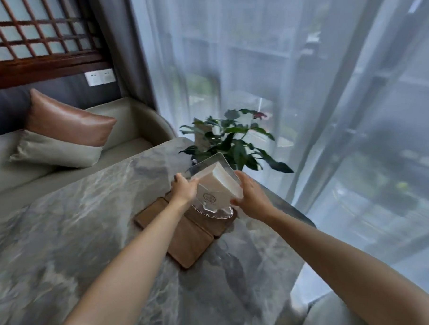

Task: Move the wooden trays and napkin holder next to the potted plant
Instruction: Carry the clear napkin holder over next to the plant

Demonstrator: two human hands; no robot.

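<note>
A clear acrylic napkin holder [215, 187] full of white napkins is tilted, its round base resting on the wooden trays [185, 239]. My left hand [184, 189] grips its left side and my right hand [251, 196] grips its right side. The brown trays lie side by side on the grey marble table [77, 242], just in front of the green potted plant [232, 142] at the table's far corner. The plant's pot is hidden behind the holder.
A grey bench with a brown cushion [69, 122] and a grey cushion [55, 152] runs along the table's left side. Sheer white curtains [329, 108] hang close behind the plant and along the table's right edge. A chair back [330, 312] shows at bottom right.
</note>
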